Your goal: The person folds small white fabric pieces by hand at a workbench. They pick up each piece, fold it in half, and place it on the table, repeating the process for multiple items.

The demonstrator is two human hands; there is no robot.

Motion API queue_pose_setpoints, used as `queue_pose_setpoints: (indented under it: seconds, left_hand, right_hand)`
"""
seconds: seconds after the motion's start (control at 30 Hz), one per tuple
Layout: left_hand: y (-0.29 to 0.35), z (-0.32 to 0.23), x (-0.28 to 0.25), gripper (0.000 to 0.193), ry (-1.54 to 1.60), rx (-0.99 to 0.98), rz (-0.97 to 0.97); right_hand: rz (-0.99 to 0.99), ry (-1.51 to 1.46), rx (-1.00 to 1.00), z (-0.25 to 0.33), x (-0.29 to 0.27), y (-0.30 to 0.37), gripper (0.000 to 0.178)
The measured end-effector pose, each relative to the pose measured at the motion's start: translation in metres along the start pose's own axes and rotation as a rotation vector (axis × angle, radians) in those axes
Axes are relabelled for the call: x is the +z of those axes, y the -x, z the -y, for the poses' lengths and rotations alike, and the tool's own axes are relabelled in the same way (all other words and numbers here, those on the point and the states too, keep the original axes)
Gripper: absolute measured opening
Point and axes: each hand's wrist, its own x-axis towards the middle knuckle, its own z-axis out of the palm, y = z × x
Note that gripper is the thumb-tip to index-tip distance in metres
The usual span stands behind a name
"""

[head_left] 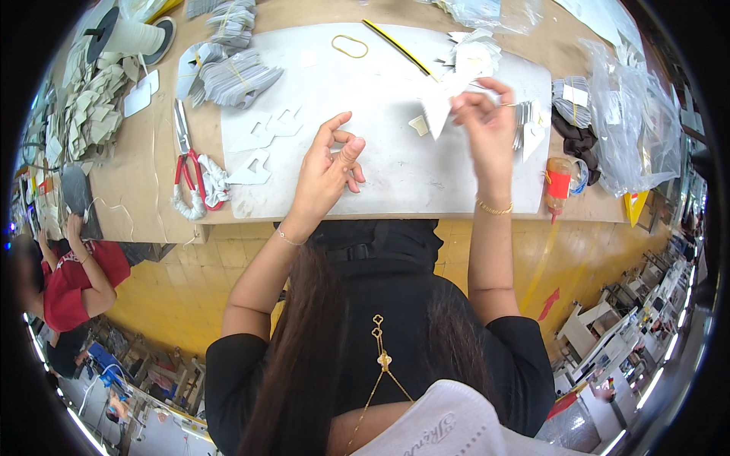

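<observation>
My right hand [490, 125] is raised over the right part of the white work sheet [365, 83], its thumb and fingers pinching a white pointed cut piece [436, 110]. The piece hangs with its tip downward, slightly blurred. My left hand [328, 167] hovers over the middle of the sheet, fingers loosely curled and apart, with nothing in it. Left of that hand lie white cut-out pieces [251, 169]. A small cream piece [418, 125] rests just below the white pointed one. Behind my right hand is a fanned stack of white pieces [475, 55].
Red-handled scissors [186, 163] lie at the left, near tied grey bundles [239, 78] and a spool [131, 36]. A black-and-yellow pencil [397, 47] and a rubber band [350, 46] lie at the back. A red-labelled bottle [557, 186] and plastic bags [635, 121] are right. A co-worker sits left.
</observation>
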Motion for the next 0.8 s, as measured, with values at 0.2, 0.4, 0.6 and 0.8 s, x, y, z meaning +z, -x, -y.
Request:
queue_pose_setpoints:
  seconds: [0.2, 0.4, 0.6, 0.8]
  left_hand:
    - [0.004, 0.005, -0.002, 0.031, -0.203, 0.047, -0.006]
    - [-0.001, -0.008, -0.050, 0.028, -1.080, 0.558, -0.349]
    - [-0.027, -0.020, -0.075, 0.036, -1.359, 0.507, -0.454]
    - [-0.046, -0.024, -0.067, 0.027, -1.435, 0.499, -0.409]
  right_hand:
    - [-0.275, 0.232, -0.197, -0.016, -0.021, -0.063, 0.048]
    - [-0.386, 0.544, -0.322, -0.016, -0.008, -0.060, 0.046]
    - [-0.288, 0.423, -0.373, -0.008, 0.014, -0.032, 0.035]
    - [-0.227, 0.422, -0.395, 0.000, 0.013, -0.015, 0.035]
